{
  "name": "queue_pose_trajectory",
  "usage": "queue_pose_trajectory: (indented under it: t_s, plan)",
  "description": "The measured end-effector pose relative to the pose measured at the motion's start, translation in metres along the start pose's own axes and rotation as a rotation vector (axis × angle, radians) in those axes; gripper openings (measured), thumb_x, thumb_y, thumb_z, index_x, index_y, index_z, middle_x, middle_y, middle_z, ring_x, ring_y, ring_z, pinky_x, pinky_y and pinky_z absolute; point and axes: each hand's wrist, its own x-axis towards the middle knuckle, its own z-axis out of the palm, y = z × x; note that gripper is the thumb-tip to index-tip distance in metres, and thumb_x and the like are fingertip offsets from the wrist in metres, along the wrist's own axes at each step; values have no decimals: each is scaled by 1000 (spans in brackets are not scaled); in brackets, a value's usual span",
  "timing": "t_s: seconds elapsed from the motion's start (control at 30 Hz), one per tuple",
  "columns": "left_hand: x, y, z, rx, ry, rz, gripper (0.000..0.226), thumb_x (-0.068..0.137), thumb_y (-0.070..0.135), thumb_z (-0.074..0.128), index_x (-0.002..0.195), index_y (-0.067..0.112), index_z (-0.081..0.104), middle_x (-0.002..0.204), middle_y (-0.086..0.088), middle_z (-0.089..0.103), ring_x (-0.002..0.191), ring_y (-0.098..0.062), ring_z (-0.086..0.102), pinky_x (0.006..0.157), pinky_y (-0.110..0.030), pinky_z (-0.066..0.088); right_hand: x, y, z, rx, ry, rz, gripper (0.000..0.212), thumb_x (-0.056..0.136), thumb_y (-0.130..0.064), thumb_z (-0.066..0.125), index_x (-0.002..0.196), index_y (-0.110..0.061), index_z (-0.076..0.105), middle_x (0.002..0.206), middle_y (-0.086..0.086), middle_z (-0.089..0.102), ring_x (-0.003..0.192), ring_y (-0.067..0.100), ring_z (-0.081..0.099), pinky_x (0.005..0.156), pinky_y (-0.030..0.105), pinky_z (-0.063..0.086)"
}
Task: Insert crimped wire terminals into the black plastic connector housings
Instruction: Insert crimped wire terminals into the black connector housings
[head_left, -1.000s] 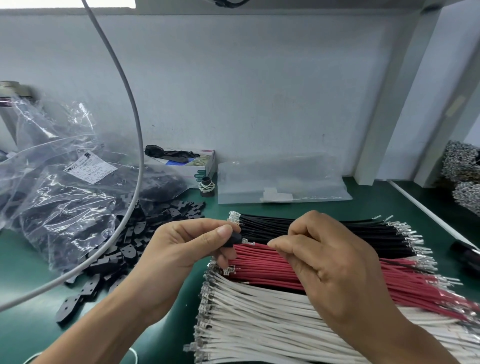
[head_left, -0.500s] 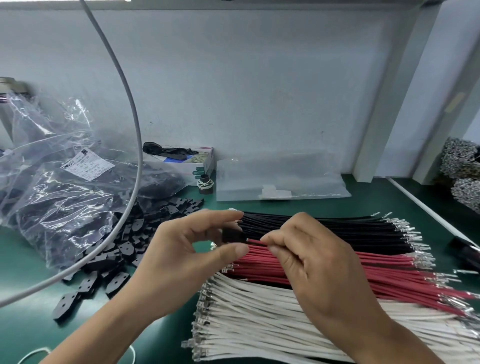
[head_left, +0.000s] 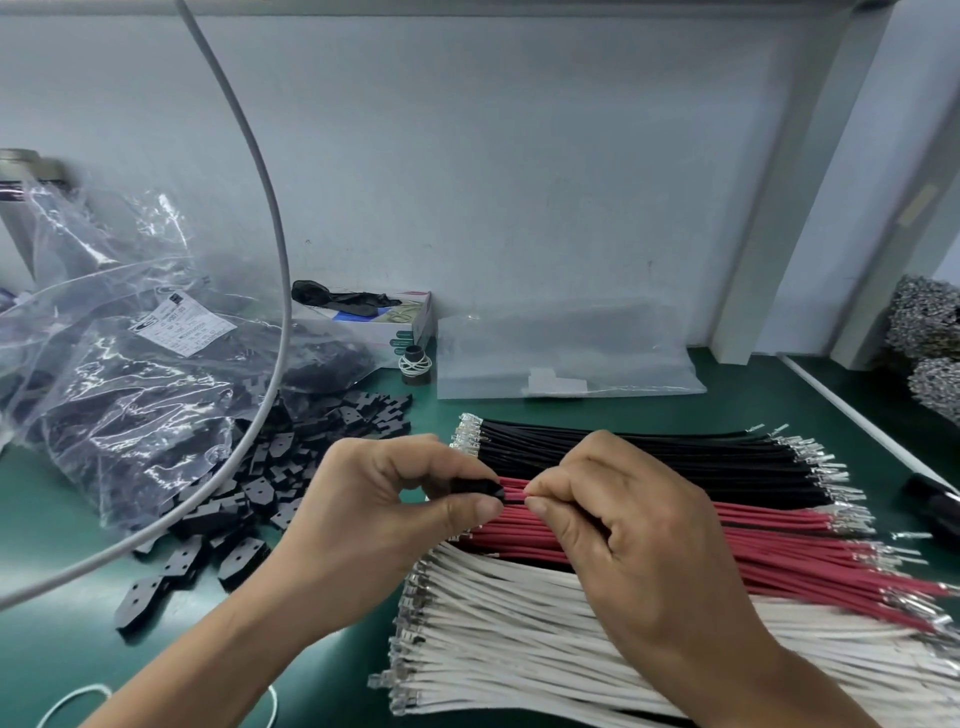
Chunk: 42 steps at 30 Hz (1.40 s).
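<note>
Black connector housing (head_left: 480, 488) pinched by left hand (head_left: 384, 499); red wire (head_left: 514, 493) pinched by right hand (head_left: 639, 519), held against housing, above wire bundles

Wire-harness assembly station in a small factory or workshop. Evidence: green-matted counter (head_left: 62, 525) against a plain pale wall; sorted bundles of cut, terminal-crimped leads, namely black wires (head_left: 649, 452), red wires (head_left: 779, 540) and white wires (head_left: 519, 634); loose heap of black connector housings (head_left: 270, 478) spilling beside a labelled clear bulk bag (head_left: 119, 395); empty clear plastic bag (head_left: 561, 358); masses of loose metal terminals (head_left: 930, 332) at far right.
</note>
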Motion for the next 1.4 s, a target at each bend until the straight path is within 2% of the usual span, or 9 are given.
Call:
queue_pose_trajectory:
  t_s: [0.17, 0.3, 0.43, 0.5, 0.57, 0.7, 0.83, 0.93, 1.4]
  plan:
    - [1, 0, 0, 76, -31, 32, 14, 74, 31, 88, 88, 32, 83, 76, 4, 74, 71, -13, 65, 70, -18, 51, 1, 3, -6, -83, -40, -15, 12, 90, -31, 66, 85, -25, 75, 82, -18, 59, 73, 1, 56, 62, 16, 45]
    - [3, -1, 1, -3, 23, -51, 18, 74, 35, 88, 89, 30, 82, 83, -2, 78, 78, -26, 72, 74, -34, 59, 7, -2, -17, -258, 30, -107, 9, 89, -29, 69, 86, -23, 75, 84, -11, 60, 77, 13, 54, 59, 25, 45]
    - [4, -5, -3, -104, 101, -105, 23, 67, 27, 87, 89, 27, 82, 86, -5, 80, 79, -20, 74, 76, -30, 60, 2, -15, -12, -194, -280, -33, 16, 80, -49, 69, 83, -34, 74, 81, -17, 58, 79, 6, 53, 58, 20, 38]
    - [4, -7, -3, -93, 100, -120, 22, 67, 25, 87, 88, 27, 83, 86, -5, 80, 79, -24, 75, 77, -33, 61, 0, -16, -6, -162, -405, 49, 24, 87, -57, 60, 97, -39, 73, 91, -19, 60, 92, 2, 50, 68, 21, 40]
    - [5, -9, -2, -94, 110, -129, 22, 67, 25, 87, 89, 27, 83, 86, -6, 80, 81, -29, 75, 79, -37, 62, -2, -14, -5, -112, -402, 84, 23, 91, -56, 57, 102, -40, 70, 97, -20, 60, 97, 0, 47, 76, 23, 41]
    - [5, -7, -2, -150, 110, -125, 25, 65, 26, 87, 89, 24, 83, 87, -7, 80, 80, -21, 76, 77, -26, 61, -1, -17, -6, -151, -415, 46, 15, 94, -42, 60, 84, -32, 64, 88, -18, 58, 85, 2, 47, 69, 22, 37]
    - [6, -6, -5, -188, 104, -148, 25, 66, 17, 87, 90, 22, 84, 88, -10, 80, 80, -21, 76, 75, -22, 60, 1, -14, -15, -43, -388, 113, 11, 98, -46, 48, 95, -37, 53, 96, -20, 56, 92, 2, 51, 76, 22, 42]
    - [7, -5, -8, -227, 90, -185, 27, 63, 15, 86, 90, 21, 84, 88, -10, 80, 79, -18, 76, 75, -19, 59, 6, -10, -25, 82, -309, 173, 11, 94, -42, 48, 97, -40, 59, 103, -24, 59, 93, 3, 58, 73, 25, 47]
    - [6, -3, -9, -330, 30, -269, 31, 60, 17, 91, 91, 12, 84, 84, -18, 78, 69, -20, 72, 69, -21, 57, 5, -2, -23, -115, 11, 23, 12, 90, -33, 62, 86, -30, 73, 82, -17, 55, 67, 1, 53, 53, 22, 47]
